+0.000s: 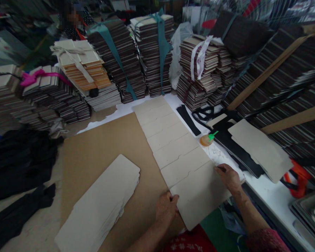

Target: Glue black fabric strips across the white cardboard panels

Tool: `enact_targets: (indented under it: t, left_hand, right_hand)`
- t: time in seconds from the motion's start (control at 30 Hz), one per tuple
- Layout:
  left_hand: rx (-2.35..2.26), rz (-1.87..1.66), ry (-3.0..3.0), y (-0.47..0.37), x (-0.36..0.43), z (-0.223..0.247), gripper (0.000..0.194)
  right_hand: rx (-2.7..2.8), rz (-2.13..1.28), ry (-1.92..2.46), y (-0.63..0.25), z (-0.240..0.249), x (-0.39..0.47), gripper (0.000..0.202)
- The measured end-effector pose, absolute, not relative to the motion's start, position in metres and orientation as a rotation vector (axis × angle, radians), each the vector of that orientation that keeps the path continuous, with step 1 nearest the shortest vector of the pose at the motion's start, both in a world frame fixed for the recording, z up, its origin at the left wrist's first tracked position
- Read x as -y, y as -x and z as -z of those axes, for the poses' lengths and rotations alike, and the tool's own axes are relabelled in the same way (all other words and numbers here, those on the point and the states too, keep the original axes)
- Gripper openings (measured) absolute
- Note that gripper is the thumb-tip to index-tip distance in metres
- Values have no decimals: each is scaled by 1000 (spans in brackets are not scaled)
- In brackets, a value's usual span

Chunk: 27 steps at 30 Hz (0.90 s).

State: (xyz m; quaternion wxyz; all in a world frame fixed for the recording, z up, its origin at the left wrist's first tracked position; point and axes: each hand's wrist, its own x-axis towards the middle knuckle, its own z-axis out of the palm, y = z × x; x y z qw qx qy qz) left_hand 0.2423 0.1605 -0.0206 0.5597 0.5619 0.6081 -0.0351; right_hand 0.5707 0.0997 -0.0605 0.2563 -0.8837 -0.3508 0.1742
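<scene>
Several pale grey card pieces (183, 166) overlap in a long row running away from me on a brown board (102, 140). The nearest piece (202, 199) is held at both sides. At its left corner, my left hand (168, 208) pinches the edge between thumb and finger. My right hand (227, 176) pinches the opposite edge, with its fingers closed. A fanned stack of similar pale cards (99, 206) lies on the board to the left of my left hand.
Tied stacks of boards (154, 56) line the back. To the right are a small glue bottle (207, 140) with a green tip, black strips (188, 120) and loose pale cards (259, 147). Black cloth (21, 161) lies at left. A person (75, 21) is at the back.
</scene>
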Motion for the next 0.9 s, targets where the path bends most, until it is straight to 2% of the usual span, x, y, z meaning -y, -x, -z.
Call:
enact_targets:
  t: [0.2, 0.33, 0.5, 0.73, 0.8, 0.9]
  left_hand:
    - [-1513, 91, -1365, -245, -158, 25, 20]
    - [-1556, 5, -1453, -244, -153, 28, 10]
    - [-1564, -159, -1597, -204, -151, 22, 8]
    - [-1799, -531, -1841, -47, -170, 6, 44]
    - [-1926, -532, -1944, -7, -179, 5, 65]
    - [-2122, -217, -2082, 32, -194, 8, 106]
  right_hand:
    - [1014, -369, 2384, -570, 63, -100, 38]
    - [1105, -281, 2370, -563, 56, -106, 31]
    - [1157, -156, 2289, -517, 39, -125, 33]
    - [1480, -572, 1835, -349, 31, -175, 21]
    - [1516, -649, 1747, -300, 36, -191, 25]
    - [1502, -669, 1703, -246, 49, -217, 40]
